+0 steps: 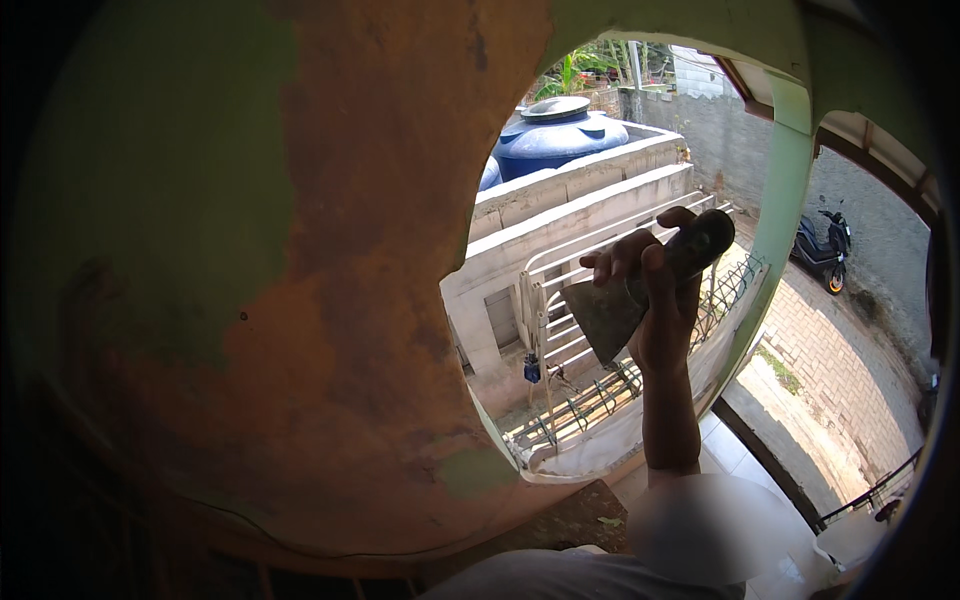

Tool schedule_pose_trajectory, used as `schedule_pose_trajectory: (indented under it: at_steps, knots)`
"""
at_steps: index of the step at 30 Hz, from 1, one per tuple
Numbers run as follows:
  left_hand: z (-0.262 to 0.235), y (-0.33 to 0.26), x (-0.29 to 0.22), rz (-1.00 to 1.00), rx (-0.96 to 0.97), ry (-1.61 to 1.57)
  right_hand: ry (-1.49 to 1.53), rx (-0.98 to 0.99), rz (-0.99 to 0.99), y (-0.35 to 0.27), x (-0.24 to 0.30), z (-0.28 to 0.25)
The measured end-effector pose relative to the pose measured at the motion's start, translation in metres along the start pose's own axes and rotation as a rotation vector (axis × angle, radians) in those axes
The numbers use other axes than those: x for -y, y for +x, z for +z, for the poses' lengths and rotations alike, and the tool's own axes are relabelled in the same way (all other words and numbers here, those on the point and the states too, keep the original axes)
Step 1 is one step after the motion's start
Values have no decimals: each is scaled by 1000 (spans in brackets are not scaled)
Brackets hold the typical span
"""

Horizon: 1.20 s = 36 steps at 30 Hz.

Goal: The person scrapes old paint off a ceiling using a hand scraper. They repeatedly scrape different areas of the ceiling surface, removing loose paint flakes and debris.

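My right hand (665,310) is raised right of the middle, in front of a bright opening. Its fingers are closed round the dark handle of a scraper (606,318). The broad, flat blade points down and to the left, while the handle end tilts up to the right. The blade appears apart from the wall (360,300) on the left. Old green paint remains on parts of that wall, and a large brown-orange patch shows between them. My left hand is not in view.
Beyond the opening are a white metal rack (575,320), a low pale wall (590,195) and a blue water tank (560,140). A green post (786,160) stands at the right, with a parked motor scooter (826,250) on paving behind it. Grey cloth (560,578) shows below.
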<state>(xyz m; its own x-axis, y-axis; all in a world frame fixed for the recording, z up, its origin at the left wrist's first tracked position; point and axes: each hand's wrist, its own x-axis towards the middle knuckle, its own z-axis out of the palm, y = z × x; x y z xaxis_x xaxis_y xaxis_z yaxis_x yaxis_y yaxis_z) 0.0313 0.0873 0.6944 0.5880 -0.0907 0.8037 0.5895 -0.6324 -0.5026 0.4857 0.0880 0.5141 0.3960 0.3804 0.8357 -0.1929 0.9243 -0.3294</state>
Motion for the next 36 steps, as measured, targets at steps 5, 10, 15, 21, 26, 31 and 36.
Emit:
schedule_pose_trajectory:
  at_steps: [5,10,15,21,26,31,36]
  knots:
    - [5,94,78,209,-127,313,600,288,275,64,28,41]
    - [26,124,53,-203,39,547,545,668,184,79,31,137]
    - [45,132,76,-201,24,659,541,255,-354,112,63,161]
    - [44,122,89,-181,-25,691,450,-81,-583,136,65,154]
    - [49,122,88,-189,-29,685,433,-232,-490,144,33,186]
    - [41,119,89,-186,-39,712,661,230,-449,134,23,168]
    - [39,121,85,-206,-18,737,497,-53,-352,142,7,196]
